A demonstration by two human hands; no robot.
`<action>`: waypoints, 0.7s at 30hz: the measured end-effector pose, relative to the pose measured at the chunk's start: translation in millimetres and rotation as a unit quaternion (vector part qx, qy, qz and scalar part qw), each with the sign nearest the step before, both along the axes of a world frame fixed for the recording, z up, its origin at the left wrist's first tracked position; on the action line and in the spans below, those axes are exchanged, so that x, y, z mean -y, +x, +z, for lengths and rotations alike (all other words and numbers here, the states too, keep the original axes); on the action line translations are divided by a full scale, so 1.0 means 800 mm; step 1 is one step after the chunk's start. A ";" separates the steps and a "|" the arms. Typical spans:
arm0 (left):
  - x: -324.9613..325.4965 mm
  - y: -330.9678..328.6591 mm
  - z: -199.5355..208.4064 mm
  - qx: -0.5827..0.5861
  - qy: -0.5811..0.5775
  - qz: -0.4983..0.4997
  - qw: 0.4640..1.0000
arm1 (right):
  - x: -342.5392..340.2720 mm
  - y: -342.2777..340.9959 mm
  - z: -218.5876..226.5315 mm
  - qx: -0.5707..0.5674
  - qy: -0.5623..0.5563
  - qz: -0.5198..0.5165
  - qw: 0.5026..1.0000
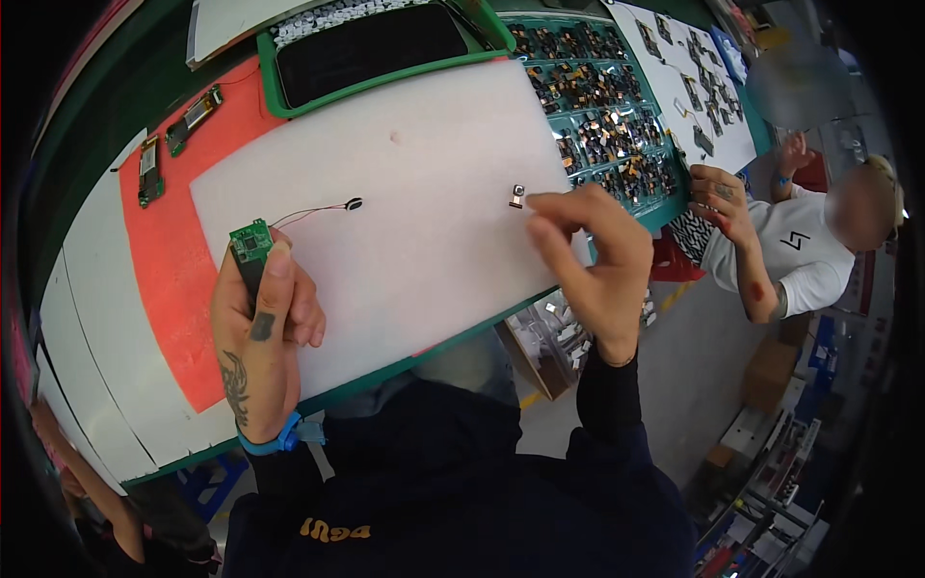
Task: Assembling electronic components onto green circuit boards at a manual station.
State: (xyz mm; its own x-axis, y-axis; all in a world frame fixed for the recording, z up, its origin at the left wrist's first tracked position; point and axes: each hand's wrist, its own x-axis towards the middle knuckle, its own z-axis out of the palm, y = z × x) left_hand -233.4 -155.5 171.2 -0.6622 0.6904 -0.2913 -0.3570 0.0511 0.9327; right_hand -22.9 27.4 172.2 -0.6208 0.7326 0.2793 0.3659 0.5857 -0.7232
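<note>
My left hand [262,303] grips a small green circuit board [251,241] with a dark flat block [252,277] below it. Two thin red and black wires run from the board to a small black oval part [354,204], which lies on the white foam mat [424,250]. Over the mat's right side, my right hand [597,250] is curved with thumb and forefinger apart and nothing visible between them. Just beyond its fingertips a tiny camera module [517,197] with a dark lens end rests on the mat.
Two board assemblies [150,171] lie on the red sheet [164,289] at left. A green tray [385,85] with a black panel stands at the back. Clear trays of small modules [617,125] fill the right, beside white paper with parts [708,87]. A co-worker [800,231] sits at far right.
</note>
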 end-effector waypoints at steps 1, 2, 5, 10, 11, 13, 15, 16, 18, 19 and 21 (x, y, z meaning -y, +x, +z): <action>-0.001 0.001 -0.001 -0.001 0.004 -0.002 1.000 | -0.003 0.001 0.002 -0.011 -0.049 -0.009 0.999; 0.001 0.001 -0.002 0.004 0.004 0.000 1.000 | -0.001 0.000 0.002 -0.007 -0.049 -0.008 0.999; 0.014 -0.006 -0.005 0.001 -0.008 -0.025 1.000 | 0.007 -0.015 -0.003 0.055 -0.042 -0.036 0.997; 0.042 -0.020 -0.005 0.006 -0.011 -0.038 0.999 | 0.047 -0.035 -0.006 0.005 -0.111 -0.037 0.993; 0.042 -0.022 -0.006 0.014 0.008 -0.062 0.998 | 0.060 -0.037 -0.005 -0.045 -0.168 -0.071 0.982; 0.049 -0.022 -0.001 0.019 0.006 -0.045 0.999 | 0.092 -0.058 0.002 -0.147 -0.269 -0.025 0.952; 0.051 -0.025 0.000 0.039 0.030 -0.051 0.998 | 0.122 -0.095 -0.004 -0.207 -0.295 0.044 0.932; 0.051 -0.025 -0.001 0.050 0.042 -0.055 0.996 | 0.135 -0.111 -0.008 -0.262 -0.312 0.105 0.907; 0.048 -0.022 0.000 0.039 0.043 -0.051 0.997 | 0.148 -0.133 -0.011 -0.266 -0.307 0.097 0.908; 0.047 -0.022 -0.002 0.033 0.049 -0.052 0.997 | 0.154 -0.145 -0.013 -0.267 -0.297 0.084 0.913; 0.047 -0.023 -0.003 0.022 0.063 -0.054 0.996 | 0.161 -0.160 -0.016 -0.267 -0.276 0.059 0.921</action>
